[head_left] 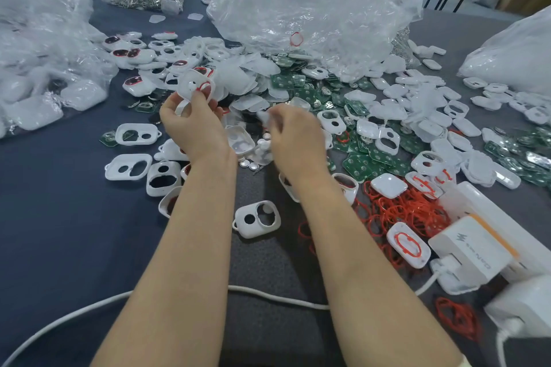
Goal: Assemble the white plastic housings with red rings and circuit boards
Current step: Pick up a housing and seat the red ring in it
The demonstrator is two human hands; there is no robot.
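One housing [193, 83] sits gripped in my left hand [190, 125]; right hand [293, 134] blurs, grip unreadable. Risk: the red ring [205, 87] may unseat if I squeeze unevenly.

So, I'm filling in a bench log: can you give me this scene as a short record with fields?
left hand: holds a white housing with a red ring, raised off the table
right hand: blurred, over the pile; grip unclear
rings: red heap left of the white charger
boards: green, scattered in the pile
bag: clear plastic, behind the pile
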